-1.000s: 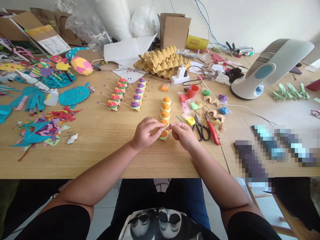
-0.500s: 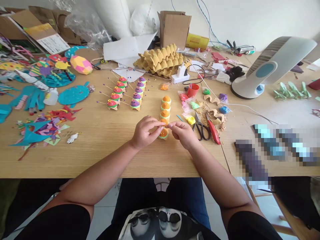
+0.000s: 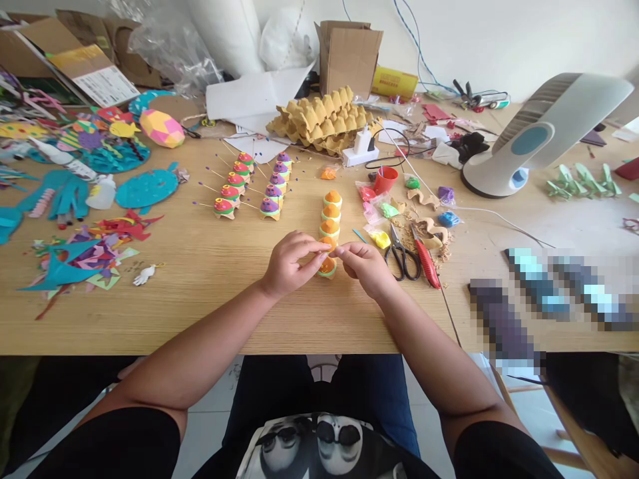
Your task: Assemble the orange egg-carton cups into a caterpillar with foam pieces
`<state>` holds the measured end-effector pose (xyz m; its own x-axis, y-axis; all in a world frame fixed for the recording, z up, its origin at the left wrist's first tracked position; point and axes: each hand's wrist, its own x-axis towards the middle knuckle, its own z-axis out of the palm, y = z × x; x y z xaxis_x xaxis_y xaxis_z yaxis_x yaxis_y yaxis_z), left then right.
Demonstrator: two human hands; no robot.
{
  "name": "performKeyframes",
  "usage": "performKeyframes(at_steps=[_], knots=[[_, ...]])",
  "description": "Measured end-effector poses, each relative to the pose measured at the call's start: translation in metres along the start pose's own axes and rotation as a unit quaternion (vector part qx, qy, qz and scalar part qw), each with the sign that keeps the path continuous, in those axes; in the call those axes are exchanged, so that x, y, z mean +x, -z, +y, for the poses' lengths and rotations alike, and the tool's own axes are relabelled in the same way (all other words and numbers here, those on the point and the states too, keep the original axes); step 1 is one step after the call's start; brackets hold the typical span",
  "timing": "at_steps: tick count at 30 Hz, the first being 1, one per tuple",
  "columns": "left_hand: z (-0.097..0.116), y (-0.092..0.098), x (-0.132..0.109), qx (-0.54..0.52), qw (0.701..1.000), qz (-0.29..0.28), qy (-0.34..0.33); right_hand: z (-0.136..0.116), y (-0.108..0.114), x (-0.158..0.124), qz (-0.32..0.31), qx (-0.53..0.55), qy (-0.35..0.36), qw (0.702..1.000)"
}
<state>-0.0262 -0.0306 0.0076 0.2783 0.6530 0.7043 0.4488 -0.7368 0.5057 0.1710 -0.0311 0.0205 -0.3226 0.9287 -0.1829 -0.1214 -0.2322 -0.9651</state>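
Observation:
A strip of egg-carton cups covered in orange and pale green clay [image 3: 330, 211] runs away from me at the middle of the table. Over its near end my left hand [image 3: 293, 263] pinches thumb and forefinger together. My right hand [image 3: 367, 265] faces it from the right, its fingertips also pinched and almost touching the left ones. Whatever lies between the fingertips is too small to make out. The nearest cup [image 3: 327, 267] shows below them, with little marks like a face. Black scissors [image 3: 399, 256] and a red-handled cutter [image 3: 426, 261] lie right of my right hand.
Two finished-looking strips, one red and green [image 3: 230, 193], one purple [image 3: 273, 191], bristle with pins at left. Bags of coloured clay, such as yellow [image 3: 380, 239], lie beside a red cup [image 3: 385, 179]. Carton trays [image 3: 324, 120], a white lamp-like device [image 3: 529, 146] and paper scraps [image 3: 84, 256] surround these.
Almost nothing differs. Both hands stay over the near end of the orange strip, with only a very slight shift of the fingers.

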Motion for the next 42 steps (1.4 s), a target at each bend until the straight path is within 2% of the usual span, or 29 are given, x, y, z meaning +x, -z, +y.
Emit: performKeyframes(at_steps=[15, 26, 30, 38, 42], knots=[[-0.0027, -0.0004, -0.001, -0.007, 1.0, 0.0, -0.021, 0.0009, 0.0001, -0.0004, -0.01, -0.016, -0.004, 1.0], [-0.0036, -0.0009, -0.0009, -0.002, 1.0, -0.001, -0.018, -0.0038, -0.0017, -0.0041, 0.001, -0.083, 0.028, 0.996], [-0.0036, -0.0013, -0.0003, -0.003, 0.999, -0.005, -0.037, -0.0041, -0.0012, -0.0037, -0.007, -0.073, 0.02, 0.997], [-0.0055, -0.0017, -0.0019, -0.004, 0.999, 0.009, -0.031, -0.001, 0.0012, -0.0022, -0.029, -0.055, 0.005, 0.998], [-0.0036, -0.0005, -0.0011, -0.004, 1.0, 0.018, -0.011, 0.0012, 0.0021, -0.0006, -0.037, 0.004, -0.02, 0.999]])
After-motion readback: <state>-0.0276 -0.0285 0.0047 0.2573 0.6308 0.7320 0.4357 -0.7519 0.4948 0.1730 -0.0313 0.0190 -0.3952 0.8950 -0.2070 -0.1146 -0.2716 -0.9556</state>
